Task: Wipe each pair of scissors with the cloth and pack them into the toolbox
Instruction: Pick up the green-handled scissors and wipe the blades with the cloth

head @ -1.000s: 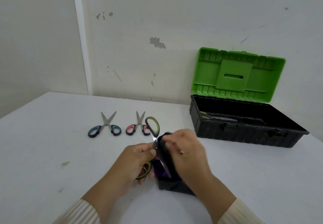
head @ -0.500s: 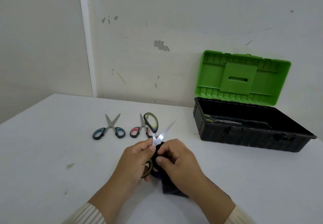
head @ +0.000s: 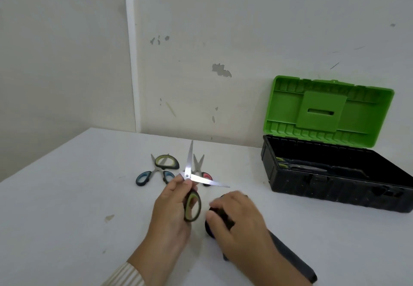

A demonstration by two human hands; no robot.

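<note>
The left hand (head: 172, 214) is holding the green-handled scissors (head: 189, 167) just above the white surface (head: 55, 207), near the middle of the scene. Its grip is pinching them at the pivot, and one oval loop is lying against the fingers. The scissors are standing wide open. One bright steel blade is pointing up and far, and the other is pointing right. Both blades are slim, smooth and tapering to a point. The loops are black outside with a yellow-green lining, and the second loop is showing far-left of the hand. The right hand (head: 239, 223), just right of the left, is curling its grip over a bunched end of the dark cloth (head: 290, 261). The rest of this soft, matt fabric is trailing near and right along the surface. Beyond the hands, the blue-handled scissors (head: 154, 173) and the red-handled scissors (head: 202, 171) are lying flat, blades slightly parted and pointing far. At far right the toolbox (head: 335, 187) is sitting open. Its base is black, scuffed, rectangular plastic, and its ribbed bright-green lid (head: 324, 111) is leaning back against the marked, chipped wall (head: 223, 40). Another green-handled pair (head: 299, 167) is lying inside at its left end.
</note>
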